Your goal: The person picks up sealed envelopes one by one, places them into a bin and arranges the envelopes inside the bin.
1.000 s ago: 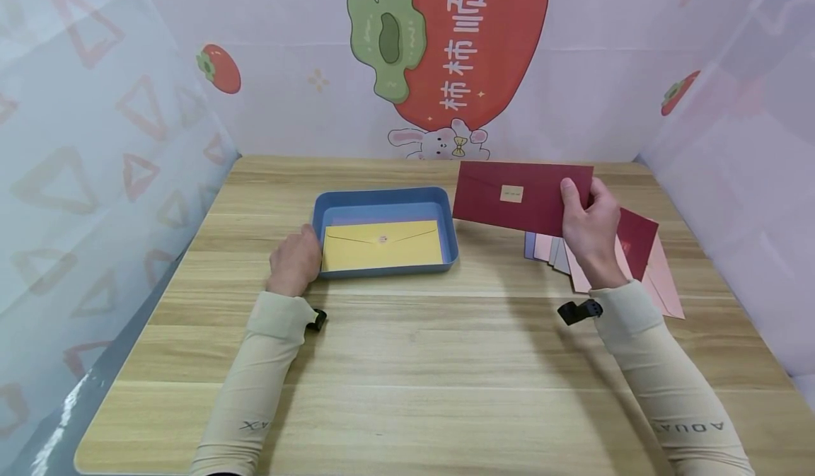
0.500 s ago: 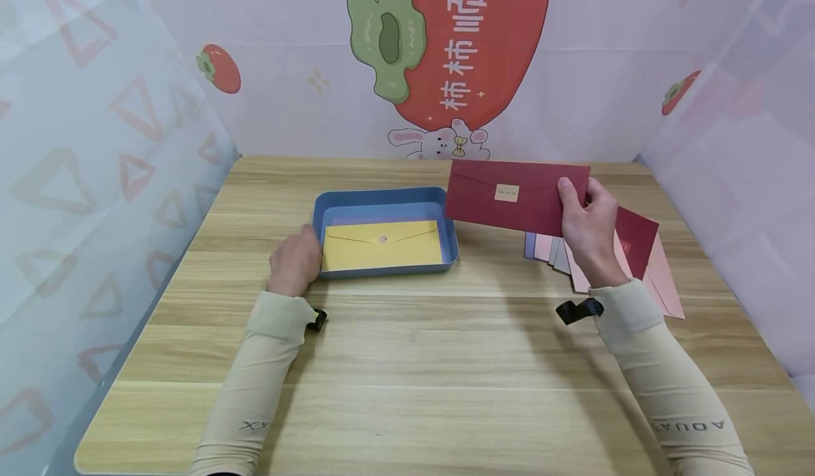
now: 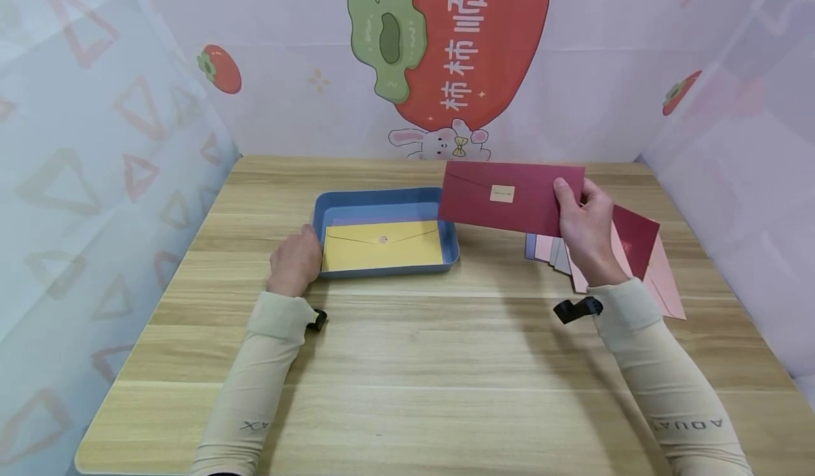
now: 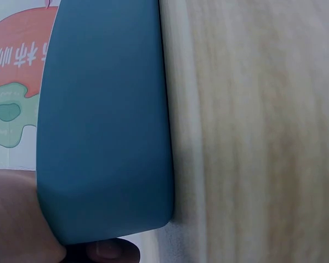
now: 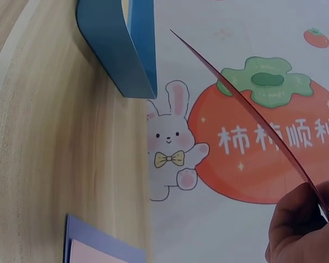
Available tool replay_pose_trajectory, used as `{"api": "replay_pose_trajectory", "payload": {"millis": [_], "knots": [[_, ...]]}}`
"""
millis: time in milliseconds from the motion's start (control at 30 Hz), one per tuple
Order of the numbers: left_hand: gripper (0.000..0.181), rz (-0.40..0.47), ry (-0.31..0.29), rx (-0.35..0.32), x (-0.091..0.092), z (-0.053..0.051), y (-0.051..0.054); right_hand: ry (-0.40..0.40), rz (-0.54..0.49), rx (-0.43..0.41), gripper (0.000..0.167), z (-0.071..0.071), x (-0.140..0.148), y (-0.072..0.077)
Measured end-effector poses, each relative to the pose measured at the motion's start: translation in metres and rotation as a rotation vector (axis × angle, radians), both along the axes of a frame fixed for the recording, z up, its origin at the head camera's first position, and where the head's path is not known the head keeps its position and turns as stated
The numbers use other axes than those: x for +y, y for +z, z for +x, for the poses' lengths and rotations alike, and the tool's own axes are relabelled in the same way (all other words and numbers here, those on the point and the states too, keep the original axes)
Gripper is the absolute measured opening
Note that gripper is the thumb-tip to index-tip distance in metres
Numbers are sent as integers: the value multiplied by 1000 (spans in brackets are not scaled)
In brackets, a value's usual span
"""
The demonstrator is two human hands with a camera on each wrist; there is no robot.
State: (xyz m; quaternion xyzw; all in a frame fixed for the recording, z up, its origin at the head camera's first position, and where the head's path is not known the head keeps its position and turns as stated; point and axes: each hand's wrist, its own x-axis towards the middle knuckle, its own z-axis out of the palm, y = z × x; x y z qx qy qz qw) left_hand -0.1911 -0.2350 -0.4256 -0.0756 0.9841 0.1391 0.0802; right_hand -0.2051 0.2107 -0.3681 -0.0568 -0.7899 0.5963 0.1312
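My right hand [image 3: 587, 232] pinches a dark red envelope [image 3: 474, 196] by its right end, thumb on the front. In the right wrist view the envelope [image 5: 252, 112] shows nearly edge-on, raised off the table. Its left end overlaps the right rim of a blue tray [image 3: 388, 274] in the head view. In the tray lies a yellow envelope [image 3: 382, 253] over a purple one. My left hand [image 3: 296, 260] holds the tray's left end with bent fingers; the left wrist view shows the tray's side wall [image 4: 104, 120] and a fingertip [image 4: 108, 249] at its end.
Right of the tray, beneath my right hand, several fanned envelopes lie on the wooden table [image 3: 433, 370]: pink [image 3: 665, 285], dark red [image 3: 639, 232], grey and purple. A printed cloth backdrop [image 3: 286, 108] stands behind the table and along both sides.
The dark red envelope in my right hand has drifted slightly left, so its end now overlaps the tray's right rim. My left hand and the tray have stayed put.
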Motion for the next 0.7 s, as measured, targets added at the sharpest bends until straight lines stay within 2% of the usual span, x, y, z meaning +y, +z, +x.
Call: {"api": "replay_pose_trajectory", "payload": {"millis": [233, 700], "knots": [[35, -2, -4, -6, -1, -1, -1, 22, 20, -15, 49, 0, -5, 1], [32, -3, -1, -7, -2, -1, -1, 42, -4, -40, 52, -2, -15, 1]]}}
